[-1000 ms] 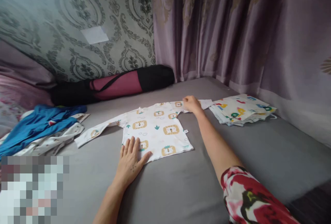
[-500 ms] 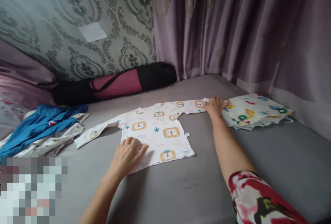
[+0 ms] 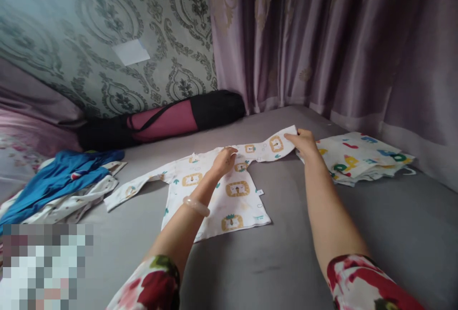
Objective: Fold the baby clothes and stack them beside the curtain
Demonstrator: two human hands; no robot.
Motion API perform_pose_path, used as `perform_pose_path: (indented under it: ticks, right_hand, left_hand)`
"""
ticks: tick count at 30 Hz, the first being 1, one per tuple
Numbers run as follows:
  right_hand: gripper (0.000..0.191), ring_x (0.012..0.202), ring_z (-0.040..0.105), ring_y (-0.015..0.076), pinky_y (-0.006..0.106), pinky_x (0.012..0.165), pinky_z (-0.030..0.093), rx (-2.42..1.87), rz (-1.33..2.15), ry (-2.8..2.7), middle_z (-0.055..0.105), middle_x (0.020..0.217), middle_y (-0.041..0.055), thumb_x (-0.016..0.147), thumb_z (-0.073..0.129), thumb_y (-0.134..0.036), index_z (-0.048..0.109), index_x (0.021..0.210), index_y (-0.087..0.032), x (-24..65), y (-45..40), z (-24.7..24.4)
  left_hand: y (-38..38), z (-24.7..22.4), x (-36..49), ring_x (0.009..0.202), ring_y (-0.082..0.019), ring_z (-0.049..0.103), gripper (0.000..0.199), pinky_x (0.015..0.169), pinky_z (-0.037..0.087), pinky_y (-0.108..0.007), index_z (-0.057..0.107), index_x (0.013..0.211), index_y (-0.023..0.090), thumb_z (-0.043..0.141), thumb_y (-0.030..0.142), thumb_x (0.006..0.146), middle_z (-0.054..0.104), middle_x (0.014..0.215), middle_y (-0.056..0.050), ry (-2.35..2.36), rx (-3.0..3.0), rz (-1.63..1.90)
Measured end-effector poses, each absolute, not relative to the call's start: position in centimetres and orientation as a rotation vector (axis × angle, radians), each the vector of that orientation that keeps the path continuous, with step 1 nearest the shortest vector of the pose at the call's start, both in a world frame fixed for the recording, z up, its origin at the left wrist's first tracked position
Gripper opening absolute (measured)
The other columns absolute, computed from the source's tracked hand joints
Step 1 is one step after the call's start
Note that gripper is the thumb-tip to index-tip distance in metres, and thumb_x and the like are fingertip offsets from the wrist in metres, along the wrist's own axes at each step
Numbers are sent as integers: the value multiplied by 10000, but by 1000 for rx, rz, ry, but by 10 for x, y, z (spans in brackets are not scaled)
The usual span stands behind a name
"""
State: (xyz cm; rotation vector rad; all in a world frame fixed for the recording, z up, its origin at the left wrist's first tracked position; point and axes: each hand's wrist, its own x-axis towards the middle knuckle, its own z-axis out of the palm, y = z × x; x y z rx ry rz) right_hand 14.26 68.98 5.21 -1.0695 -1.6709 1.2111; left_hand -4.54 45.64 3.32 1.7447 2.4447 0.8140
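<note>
A small white long-sleeved shirt (image 3: 214,200) with tan lion faces and green leaves lies spread on the grey bed surface, its left sleeve stretched out flat. My right hand (image 3: 305,143) pinches the cuff of the right sleeve (image 3: 265,150) and holds that end slightly raised. Over the shirt's upper part, near the neckline and right shoulder, rests my left hand (image 3: 225,160), fingers reaching forward and partly hidden. A pale bangle circles my left wrist.
Folded clothes with colourful prints (image 3: 361,157) lie to the right. At the left is a heap with a blue garment (image 3: 60,181) and white patterned ones. A black and maroon long bag (image 3: 164,121) lies along the wall, near purple curtains (image 3: 304,38).
My left hand has moved from the shirt's lower left up to the shoulder area. My right hand, earlier flat at the sleeve's end, now grips the cuff and has lifted it.
</note>
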Motion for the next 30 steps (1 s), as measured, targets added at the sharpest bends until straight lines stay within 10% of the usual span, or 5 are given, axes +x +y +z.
perform_pose_path:
  ticks: [30]
  right_hand:
    - [106, 668, 682, 113, 210, 613, 583, -540, 2037, -753, 702, 708, -11, 892, 561, -107, 598, 817, -172, 105, 632, 110]
  left_hand:
    - [488, 40, -32, 1379, -434, 244, 770, 1084, 170, -590, 403, 1415, 215, 428, 717, 831, 344, 1536, -136, 2454, 1628, 151]
